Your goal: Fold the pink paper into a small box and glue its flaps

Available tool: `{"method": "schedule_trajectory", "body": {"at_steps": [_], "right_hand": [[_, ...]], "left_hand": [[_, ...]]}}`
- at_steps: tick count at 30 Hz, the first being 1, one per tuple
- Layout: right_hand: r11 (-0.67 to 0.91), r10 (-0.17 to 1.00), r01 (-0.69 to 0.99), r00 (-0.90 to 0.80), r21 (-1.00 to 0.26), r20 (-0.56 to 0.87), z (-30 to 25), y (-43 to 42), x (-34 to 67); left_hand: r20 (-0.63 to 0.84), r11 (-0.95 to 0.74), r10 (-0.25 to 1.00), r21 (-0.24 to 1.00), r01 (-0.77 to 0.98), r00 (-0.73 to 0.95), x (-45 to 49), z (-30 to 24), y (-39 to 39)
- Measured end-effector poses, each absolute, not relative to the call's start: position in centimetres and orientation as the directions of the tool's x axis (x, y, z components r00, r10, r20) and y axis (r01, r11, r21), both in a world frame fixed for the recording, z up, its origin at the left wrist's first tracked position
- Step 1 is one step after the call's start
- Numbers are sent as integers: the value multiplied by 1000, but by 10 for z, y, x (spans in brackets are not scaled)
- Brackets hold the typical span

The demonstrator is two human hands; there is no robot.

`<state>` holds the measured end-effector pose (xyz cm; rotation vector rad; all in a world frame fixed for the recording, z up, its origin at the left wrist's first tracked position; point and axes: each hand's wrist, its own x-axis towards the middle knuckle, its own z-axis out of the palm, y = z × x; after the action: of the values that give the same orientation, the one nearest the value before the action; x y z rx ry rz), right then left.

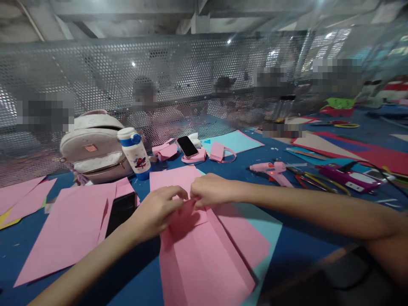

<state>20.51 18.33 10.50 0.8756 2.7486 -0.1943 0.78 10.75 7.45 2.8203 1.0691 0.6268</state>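
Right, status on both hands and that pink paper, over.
Left hand and right hand both pinching the pink paper at its top fold. Paper creased, lying on light blue sheet. Black phone beside left wrist, clear of the fold.

head view | worn high | faces forward-down | close over table [306, 250]

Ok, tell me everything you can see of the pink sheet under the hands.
The pink sheet looks like matte paper. It lies flat on the blue table, creased lengthwise into several long folds that widen toward the camera. Its right part overlaps a light blue sheet. At its far end a small flap is raised; the left hand pinches it, and the right hand rests against it, its grip hidden.
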Motion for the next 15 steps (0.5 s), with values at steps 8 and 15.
{"method": "schedule_trajectory", "body": {"at_steps": [8, 15], "right_hand": [[806, 541, 583, -798, -106, -266, 89, 180, 215], [816, 509, 562, -810, -138, -290, 91, 179, 218]], "left_hand": [[-132, -257, 947, 236, 937, 293, 22, 66, 108], [-163, -259, 937, 267, 928, 309, 10, 58, 119]]}}
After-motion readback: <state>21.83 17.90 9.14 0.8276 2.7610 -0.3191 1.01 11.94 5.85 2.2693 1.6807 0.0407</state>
